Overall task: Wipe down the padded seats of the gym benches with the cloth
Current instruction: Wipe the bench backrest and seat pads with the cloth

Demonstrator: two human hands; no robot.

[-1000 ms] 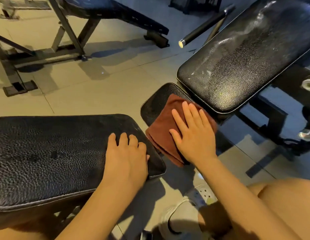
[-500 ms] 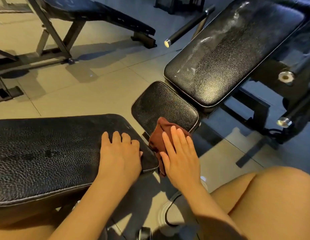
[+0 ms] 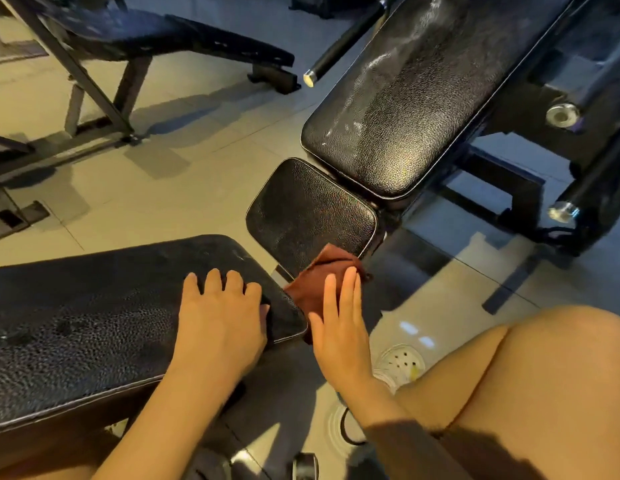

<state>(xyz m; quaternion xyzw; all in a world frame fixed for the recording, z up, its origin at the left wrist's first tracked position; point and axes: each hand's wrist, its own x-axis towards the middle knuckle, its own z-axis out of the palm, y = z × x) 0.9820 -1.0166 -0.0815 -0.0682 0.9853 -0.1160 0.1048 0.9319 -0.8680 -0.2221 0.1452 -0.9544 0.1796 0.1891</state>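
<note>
Under the right hand (image 3: pixel 339 323) is the cloth (image 3: pixel 319 282). A second ago the cloth lay flat on the small pad (image 3: pixel 308 213) with the hand spread over it. Now it has slid back to the pad's near edge and hangs in the gap, bunched up. I think that pad is done and the next one is coming. The right hand is flat with straight fingers, pressing the cloth. The left hand (image 3: pixel 222 313) still rests on the big pad (image 3: pixel 94 306) beside it, fingers a bit bent, holding nothing. The cloth is soft, brown and crumpled. All the pads are black, bumpy and shiny with round corners. Past the right hand, the long pad (image 3: pixel 423 98) has white streaks, so it may still need a wipe.
</note>
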